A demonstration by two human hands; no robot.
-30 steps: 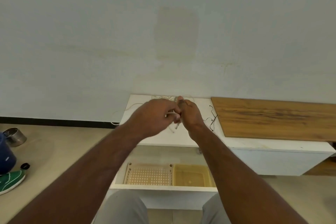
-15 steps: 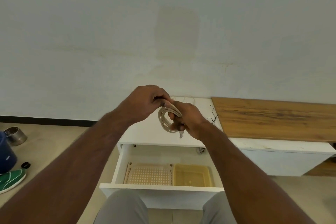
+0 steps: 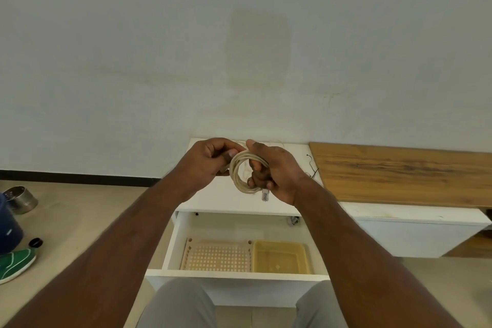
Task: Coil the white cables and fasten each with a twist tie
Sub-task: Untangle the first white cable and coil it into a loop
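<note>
A white cable (image 3: 239, 176) wound into a round coil hangs in the air above the white cabinet top (image 3: 239, 202). My right hand (image 3: 277, 170) grips the coil's right side, fingers through the loop, and a clear plug (image 3: 265, 195) dangles below it. My left hand (image 3: 210, 160) pinches the coil's upper left edge. More white cable lies on the cabinet top behind my hands, mostly hidden. Thin dark twist ties (image 3: 312, 170) lie on the cabinet top to the right.
Below my hands an open white drawer (image 3: 234, 274) holds a perforated beige basket (image 3: 217, 257) and a yellow tray (image 3: 281, 255). A wooden board (image 3: 404, 173) covers the unit's right part. A green shoe (image 3: 13, 265), a blue container and a metal cup (image 3: 20, 198) lie on the floor at left.
Both hands lifted off the cabinet top toward me. The cable went from a hidden bunch between my hands to a round open coil held in the air.
</note>
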